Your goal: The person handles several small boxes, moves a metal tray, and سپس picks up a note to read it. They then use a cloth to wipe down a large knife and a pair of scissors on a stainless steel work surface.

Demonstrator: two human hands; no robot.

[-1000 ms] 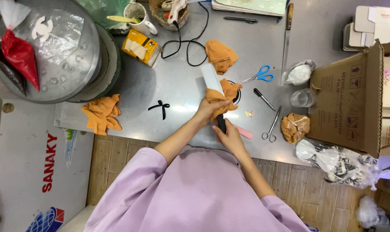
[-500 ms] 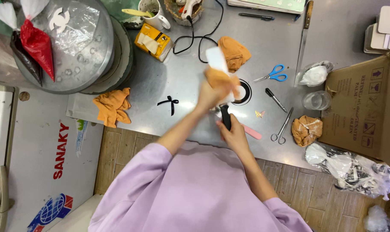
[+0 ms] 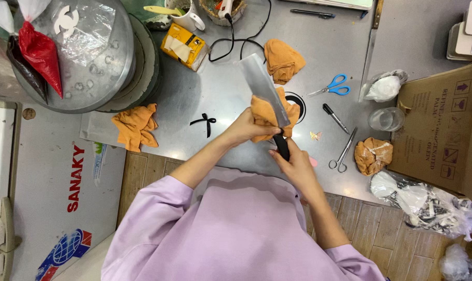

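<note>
Hidden and cut-off parts

The knife's black handle (image 3: 282, 146) is mostly covered by the right hand (image 3: 297, 165); the cardboard box (image 3: 444, 130) runs off the right edge.

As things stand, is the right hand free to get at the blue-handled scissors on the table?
Probably not right away: the right hand grips the cleaver's black handle. The blue-handled scissors lie uncovered on the metal table, with nothing across the way.
</note>
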